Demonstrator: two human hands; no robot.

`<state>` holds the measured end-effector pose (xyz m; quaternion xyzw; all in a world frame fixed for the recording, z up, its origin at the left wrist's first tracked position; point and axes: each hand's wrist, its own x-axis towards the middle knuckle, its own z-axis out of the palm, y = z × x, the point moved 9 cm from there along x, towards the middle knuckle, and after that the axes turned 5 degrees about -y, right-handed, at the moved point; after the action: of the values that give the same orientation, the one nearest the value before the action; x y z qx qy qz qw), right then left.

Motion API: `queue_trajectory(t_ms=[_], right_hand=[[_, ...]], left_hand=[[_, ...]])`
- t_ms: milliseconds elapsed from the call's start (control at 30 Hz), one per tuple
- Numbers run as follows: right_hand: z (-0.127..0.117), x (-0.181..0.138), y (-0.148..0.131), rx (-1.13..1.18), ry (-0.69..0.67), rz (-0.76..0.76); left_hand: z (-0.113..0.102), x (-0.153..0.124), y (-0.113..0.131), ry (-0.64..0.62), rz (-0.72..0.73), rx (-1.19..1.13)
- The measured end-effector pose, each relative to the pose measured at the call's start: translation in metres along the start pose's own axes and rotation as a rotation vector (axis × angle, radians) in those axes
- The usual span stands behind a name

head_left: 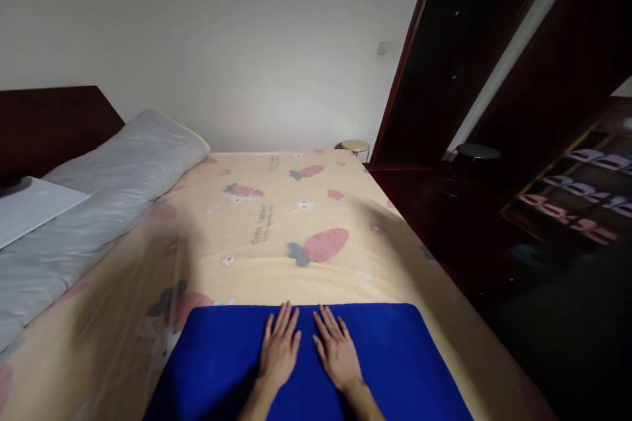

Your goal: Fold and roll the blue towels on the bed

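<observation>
A flat blue mat [390, 355] with rounded corners lies on the bed, its lower part cut off by the bottom of the view. My left hand [280, 348] rests palm down on it, fingers stretched toward its far edge. Beside it, a short gap to the right, my right hand [336, 348] lies flat on the same mat with its fingers spread a little. The fingertips of both hands reach the far edge of the mat. Neither hand holds anything.
The bed's yellow sheet [276, 276] has carrot and flower prints. A long grey pillow [133, 151] and a white flat board-like object [39, 207] lie at left, by a dark headboard [49, 122]. Stools [355, 145] and a shoe rack [582, 194] stand beyond the bed's right edge.
</observation>
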<state>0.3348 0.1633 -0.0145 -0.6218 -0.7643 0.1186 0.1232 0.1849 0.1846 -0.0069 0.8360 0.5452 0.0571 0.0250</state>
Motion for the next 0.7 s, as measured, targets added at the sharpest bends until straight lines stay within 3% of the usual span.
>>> queue_trajectory(t_ms=[167,233,300,433,533,633,700], right_hand=[[-0.048,-0.043,0.161,-0.139,0.074,0.433],[-0.056,-0.061,0.205,-0.132,0.082,0.487],[-0.058,-0.071,0.227,-0.129,0.071,0.511],[-0.059,-0.072,0.236,-0.163,0.057,0.558],[-0.066,-0.064,0.219,-0.196,0.101,0.585],[-0.069,-0.053,0.157,-0.237,0.263,0.561],[-0.046,-0.037,0.084,-0.182,0.256,0.353]], left_hand=[[-0.028,-0.047,-0.191,0.016,-0.529,0.164],[-0.029,-0.066,-0.243,-0.022,-0.635,0.143],[-0.026,-0.075,-0.266,-0.066,-0.652,0.111],[-0.028,-0.075,-0.271,-0.099,-0.657,0.103],[-0.042,-0.068,-0.249,-0.004,-0.651,0.111],[-0.051,-0.054,-0.176,0.163,-0.484,0.118],[-0.035,-0.042,-0.101,0.129,-0.286,0.063]])
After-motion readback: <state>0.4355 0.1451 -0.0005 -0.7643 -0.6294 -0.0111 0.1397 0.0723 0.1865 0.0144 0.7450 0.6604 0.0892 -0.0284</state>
